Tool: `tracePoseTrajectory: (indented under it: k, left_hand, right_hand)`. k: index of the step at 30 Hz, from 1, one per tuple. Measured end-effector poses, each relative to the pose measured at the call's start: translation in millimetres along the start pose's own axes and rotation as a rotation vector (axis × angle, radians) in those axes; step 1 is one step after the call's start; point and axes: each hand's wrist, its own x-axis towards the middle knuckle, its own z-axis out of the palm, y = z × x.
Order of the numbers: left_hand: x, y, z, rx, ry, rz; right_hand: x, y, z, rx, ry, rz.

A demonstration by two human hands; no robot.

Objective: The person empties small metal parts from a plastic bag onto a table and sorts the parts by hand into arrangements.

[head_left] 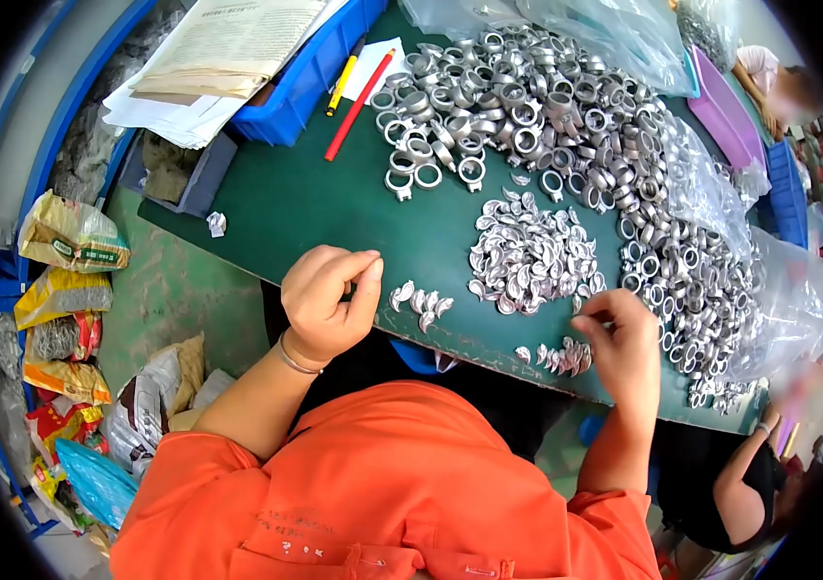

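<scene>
Both hands [326, 302] [626, 343] curl near metal crescents [532, 253], but whether either grips one is hidden.

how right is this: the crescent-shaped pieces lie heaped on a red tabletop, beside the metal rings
Not quite: the head view shows the tabletop is green, not red. The crescent-shaped pieces do lie heaped on it, beside the metal rings.

We can't tell if the curled bare left hand [329, 304] or bent bare right hand [626, 338], both at the green tabletop [305, 198], pinches anything; by that tabletop's far-left corner, yellowed paper sheets [237, 43] get cropped, print illegibly small.
</scene>
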Motion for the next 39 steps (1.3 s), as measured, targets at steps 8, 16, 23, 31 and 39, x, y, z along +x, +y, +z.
tracePoseTrajectory:
  k: [8, 16, 23, 31, 39]
  left_hand:
    - [1, 3, -2, 0.017, -0.018, -0.032]
    - [-1, 1, 0, 0.001, 0.002, -0.036]
    - [33, 19, -7, -0.137, -0.375, -0.306]
    - [55, 25, 49, -0.005, -0.708, 0.149]
    - [57, 31, 49, -0.09, -0.688, -0.033]
  right_hand:
    - [17, -78, 91, 0.239, -0.206, -0.398]
    - [19, -30, 40, 0.002, 0.169, -0.256]
    - [-2, -23, 21, 0.038, 0.059, -0.075]
    - [13, -11, 46, -0.023, 0.119, -0.201]
    - [1, -5, 35, 0.028, 0.131, -0.35]
